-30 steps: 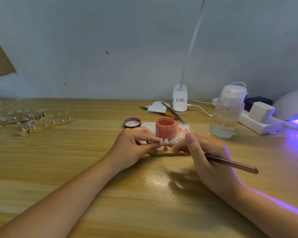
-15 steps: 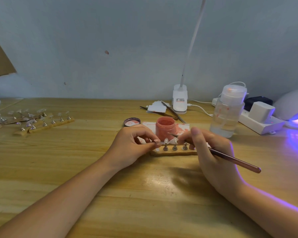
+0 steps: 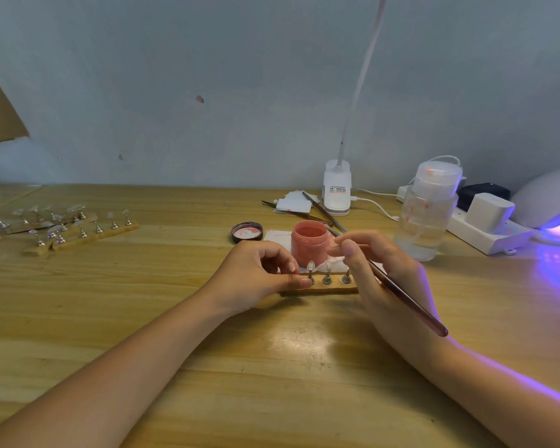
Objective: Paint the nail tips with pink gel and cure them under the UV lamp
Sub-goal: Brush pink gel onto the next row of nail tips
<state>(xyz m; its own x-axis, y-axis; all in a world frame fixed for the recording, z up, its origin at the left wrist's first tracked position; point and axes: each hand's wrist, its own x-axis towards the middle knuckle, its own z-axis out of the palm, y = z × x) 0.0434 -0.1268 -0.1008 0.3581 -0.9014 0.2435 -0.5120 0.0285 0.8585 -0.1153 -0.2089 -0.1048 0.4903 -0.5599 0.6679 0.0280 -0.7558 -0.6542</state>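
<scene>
Brush (image 3: 404, 297) lifted off the strip and swung up toward the jar of pink gel (image 3: 308, 242) since a second ago; bristle end hidden behind the right hand (image 3: 392, 279), so whether it sits in the jar: cannot tell. Right fingers curled round the handle in a pen-like pinch, thumb raised near the jar's rim. Left hand (image 3: 256, 276) curled too, thumb and forefinger pinching the leftmost stand on the wooden strip (image 3: 320, 290), much as half a second back. Three nail tips (image 3: 311, 266) upright on small metal stands, in a row just in front of the jar, pale and seemingly unpainted from here. Probably a reload of gel before the next stroke, so painting under way, curing not yet begun. UV lamp (image 3: 550, 205) glowing purple at the far right edge of the table (image 3: 143, 318), well apart from the strip. More strips with tips (image 3: 78, 226) lying far left; jar lid (image 3: 247, 232) just beside the jar.
</scene>
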